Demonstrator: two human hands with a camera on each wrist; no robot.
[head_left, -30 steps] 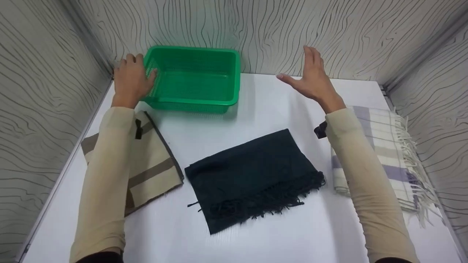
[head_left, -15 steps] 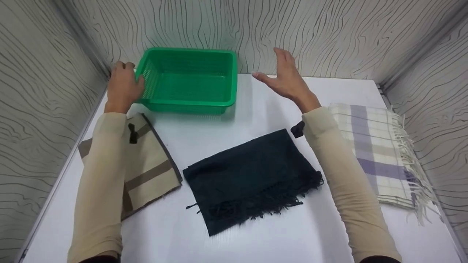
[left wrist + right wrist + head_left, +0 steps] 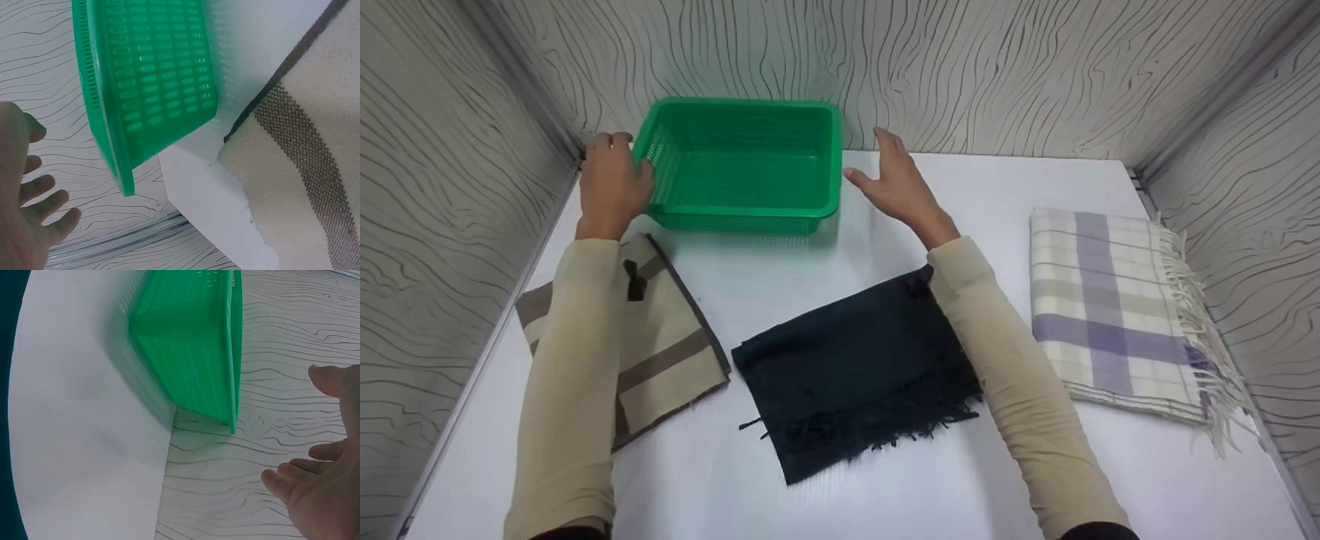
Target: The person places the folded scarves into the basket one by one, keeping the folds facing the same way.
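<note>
A green slotted plastic basket [image 3: 750,217] stands at the back left of the white table [image 3: 960,480]. My left hand [image 3: 611,176] is at the basket's left wall. In the left wrist view the left hand [image 3: 22,208] has its fingers spread, with a small gap to the basket's rim [image 3: 104,112]. My right hand [image 3: 892,184] hovers just right of the basket with straight fingers and its palm turned toward it. The right wrist view shows this right hand [image 3: 326,495] apart from the basket [image 3: 185,343]. Neither hand holds anything.
A folded black fringed scarf [image 3: 847,367] lies at the table's middle under my right forearm. A beige cloth with brown stripes [image 3: 667,352] lies at the left under my left forearm. A folded plaid fringed scarf [image 3: 1110,307] lies at the right. Patterned walls enclose three sides.
My right hand has swept left and down from above the table's back to just beside the basket's right wall. My left hand has stayed at the basket's left side.
</note>
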